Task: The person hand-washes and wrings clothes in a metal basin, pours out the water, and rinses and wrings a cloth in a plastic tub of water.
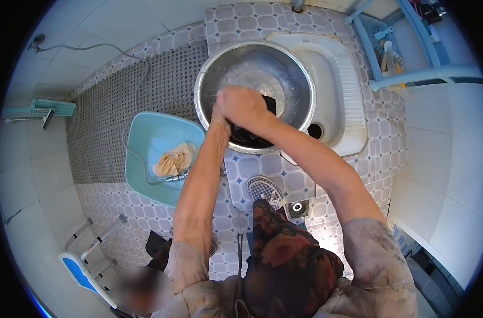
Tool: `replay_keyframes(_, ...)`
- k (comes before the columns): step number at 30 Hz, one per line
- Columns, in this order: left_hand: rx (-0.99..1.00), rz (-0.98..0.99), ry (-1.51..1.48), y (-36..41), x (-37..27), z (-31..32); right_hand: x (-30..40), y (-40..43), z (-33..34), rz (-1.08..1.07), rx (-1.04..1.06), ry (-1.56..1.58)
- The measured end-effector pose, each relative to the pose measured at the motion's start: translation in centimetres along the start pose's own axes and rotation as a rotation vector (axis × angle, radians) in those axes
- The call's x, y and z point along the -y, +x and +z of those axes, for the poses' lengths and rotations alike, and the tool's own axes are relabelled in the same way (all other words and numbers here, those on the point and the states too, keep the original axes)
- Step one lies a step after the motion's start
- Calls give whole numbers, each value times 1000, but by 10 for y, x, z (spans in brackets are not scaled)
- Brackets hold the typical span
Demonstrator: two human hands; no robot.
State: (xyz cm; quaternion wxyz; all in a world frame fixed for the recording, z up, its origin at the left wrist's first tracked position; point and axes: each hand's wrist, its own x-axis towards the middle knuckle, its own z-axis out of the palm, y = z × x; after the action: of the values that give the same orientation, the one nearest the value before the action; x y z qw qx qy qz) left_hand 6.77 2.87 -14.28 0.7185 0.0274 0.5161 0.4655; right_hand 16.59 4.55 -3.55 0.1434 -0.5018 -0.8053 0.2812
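A round stainless steel basin [296, 69] stands before me, its bottom wet and shiny. Black wet cloth [251, 137] lies bunched along its near side, and part of it shows just right of my knuckles. Over the basin my right hand [243, 105] is clenched in a fist around the cloth. My left hand [220, 117] is pressed against it at the left, with its fingers mostly hidden behind the right hand. Left of the basin is a light-blue plastic tub [146, 129] holding a crumpled beige cloth [173, 159].
A shower hose [140, 79] runs from the wall into the tub, ending in a metal nozzle [175, 178]. Under the basin's right side is a white squat toilet [354, 99]. Blue shelving [424, 73] stands at right. A folding wall seat [80, 274] is at lower left.
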Motion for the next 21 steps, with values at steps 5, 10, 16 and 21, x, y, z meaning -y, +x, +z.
replay_keyframes(5,-143,-13,62,-28,-6,14,-66,19,2,208,31,-145)
replay_keyframes(10,-167,159,-161,-40,-7,25,-123,25,4,480,-79,-151)
replay_keyframes(16,-393,471,615,-12,10,1,-130,23,30,455,-352,-152)
replay_keyframes(21,-384,460,683,-6,-1,20,-170,38,-5,376,-134,-157)
